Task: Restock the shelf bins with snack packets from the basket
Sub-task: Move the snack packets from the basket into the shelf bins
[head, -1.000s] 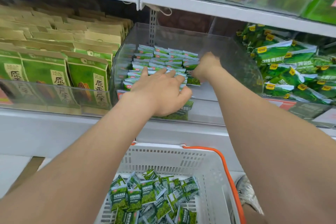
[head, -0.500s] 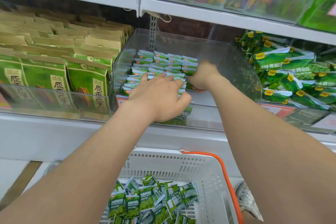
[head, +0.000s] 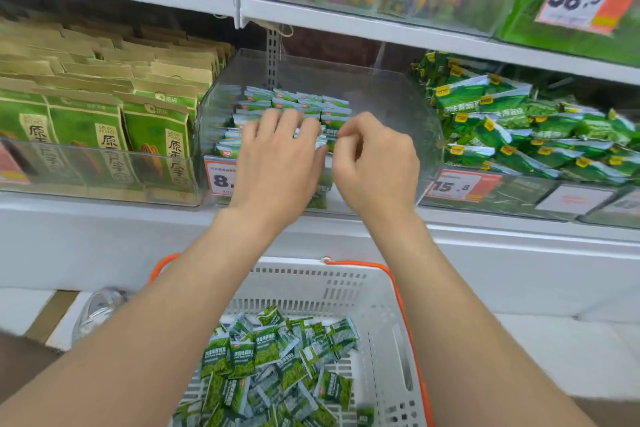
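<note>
Squaring up the rows is the step in hand, I'd judge. Small green-and-white foil snack packets stand on edge in files inside the clear plastic shelf bin, filling its left side & back; the right side is bare. To do it well: press flat w/ one hand so the files don't topple, tuck each new packet in upright w/ the other, labels fwd, no gaps.

Left hand: fingers straight & close together, laid flat on the front rows, gripping nothing I can see. Right hand: curled narrow, thumb to forefinger at a packet edge just beside the left fingertips; whether it actually pinches one, can't tell.

Many loose packets lie in the white slotted plastic basket below, btwn the forearms.
</note>
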The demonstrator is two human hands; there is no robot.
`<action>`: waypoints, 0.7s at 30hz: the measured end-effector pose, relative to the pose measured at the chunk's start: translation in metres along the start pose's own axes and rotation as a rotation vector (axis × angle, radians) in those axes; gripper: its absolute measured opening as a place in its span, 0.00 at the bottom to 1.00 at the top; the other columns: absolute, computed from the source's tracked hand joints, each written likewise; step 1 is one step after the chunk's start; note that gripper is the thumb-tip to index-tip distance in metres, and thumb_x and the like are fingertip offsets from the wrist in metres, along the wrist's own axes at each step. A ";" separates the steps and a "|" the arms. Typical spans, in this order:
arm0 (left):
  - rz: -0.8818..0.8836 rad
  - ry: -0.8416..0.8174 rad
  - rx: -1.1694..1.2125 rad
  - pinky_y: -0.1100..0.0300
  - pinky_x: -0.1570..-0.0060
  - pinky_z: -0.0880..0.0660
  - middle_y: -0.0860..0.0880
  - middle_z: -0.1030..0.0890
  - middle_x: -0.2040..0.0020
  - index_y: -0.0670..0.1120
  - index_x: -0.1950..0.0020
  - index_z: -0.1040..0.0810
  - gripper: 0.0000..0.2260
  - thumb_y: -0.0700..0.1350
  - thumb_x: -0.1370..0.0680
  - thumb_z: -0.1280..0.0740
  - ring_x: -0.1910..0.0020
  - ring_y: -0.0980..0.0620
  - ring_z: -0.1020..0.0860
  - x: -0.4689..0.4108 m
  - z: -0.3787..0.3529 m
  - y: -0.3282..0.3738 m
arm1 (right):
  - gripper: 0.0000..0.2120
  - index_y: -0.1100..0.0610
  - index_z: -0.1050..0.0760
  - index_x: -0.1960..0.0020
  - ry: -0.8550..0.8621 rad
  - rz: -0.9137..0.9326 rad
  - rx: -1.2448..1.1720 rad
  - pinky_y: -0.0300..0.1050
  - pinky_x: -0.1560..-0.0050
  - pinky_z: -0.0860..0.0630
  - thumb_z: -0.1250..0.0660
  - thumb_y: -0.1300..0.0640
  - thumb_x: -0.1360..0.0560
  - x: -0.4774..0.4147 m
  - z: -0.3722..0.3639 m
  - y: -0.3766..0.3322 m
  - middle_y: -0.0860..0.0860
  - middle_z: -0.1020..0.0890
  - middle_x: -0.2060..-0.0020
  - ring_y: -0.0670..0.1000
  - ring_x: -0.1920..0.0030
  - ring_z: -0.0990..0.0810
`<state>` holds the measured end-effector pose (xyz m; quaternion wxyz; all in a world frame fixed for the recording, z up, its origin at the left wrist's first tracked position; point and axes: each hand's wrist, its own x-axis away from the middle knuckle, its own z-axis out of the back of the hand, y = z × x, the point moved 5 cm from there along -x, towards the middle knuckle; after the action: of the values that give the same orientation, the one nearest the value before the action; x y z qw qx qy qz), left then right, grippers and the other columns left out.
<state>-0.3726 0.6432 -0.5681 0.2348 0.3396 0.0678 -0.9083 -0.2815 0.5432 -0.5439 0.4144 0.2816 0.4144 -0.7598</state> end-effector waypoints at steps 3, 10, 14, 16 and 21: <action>-0.061 0.266 0.162 0.43 0.55 0.30 0.44 0.22 0.52 0.44 0.49 0.22 0.07 0.45 0.16 0.36 0.52 0.38 0.26 0.032 0.009 0.017 | 0.10 0.54 0.19 0.58 0.012 0.063 -0.018 0.51 0.71 0.26 0.40 0.55 0.27 0.048 0.000 0.008 0.52 0.21 0.73 0.62 0.71 0.22; -0.198 -0.661 0.274 0.53 0.62 0.32 0.49 0.18 0.52 0.50 0.46 0.26 0.05 0.48 0.18 0.40 0.55 0.42 0.20 0.137 -0.090 0.046 | 0.13 0.54 0.24 0.62 -0.834 -0.143 0.124 0.49 0.65 0.26 0.44 0.50 0.27 0.183 -0.044 0.089 0.53 0.21 0.69 0.60 0.64 0.21; -0.247 -1.005 0.237 0.51 0.56 0.22 0.48 0.18 0.51 0.50 0.47 0.23 0.07 0.47 0.17 0.41 0.54 0.45 0.21 0.183 -0.123 0.055 | 0.13 0.54 0.33 0.67 -1.410 -0.252 0.271 0.47 0.64 0.31 0.37 0.61 0.25 0.257 -0.054 0.124 0.53 0.29 0.69 0.58 0.66 0.27; -0.244 -1.145 0.234 0.50 0.55 0.21 0.47 0.18 0.50 0.48 0.44 0.20 0.10 0.46 0.17 0.41 0.53 0.44 0.20 0.205 -0.141 0.056 | 0.10 0.56 0.32 0.62 -1.663 -0.225 0.416 0.51 0.60 0.24 0.36 0.63 0.23 0.293 -0.054 0.132 0.54 0.28 0.63 0.56 0.62 0.26; -0.180 -1.482 0.233 0.52 0.63 0.33 0.47 0.31 0.65 0.43 0.59 0.30 0.13 0.43 0.15 0.42 0.68 0.47 0.37 0.248 -0.166 0.058 | 0.16 0.59 0.26 0.34 -1.949 -0.092 0.569 0.56 0.43 0.20 0.33 0.65 0.22 0.350 -0.056 0.139 0.55 0.23 0.46 0.59 0.49 0.21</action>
<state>-0.4111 0.5444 -0.8531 0.1067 -0.3442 -0.1767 -0.9159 -0.3312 0.4091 -0.8966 0.4598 -0.3887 -0.2896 -0.7441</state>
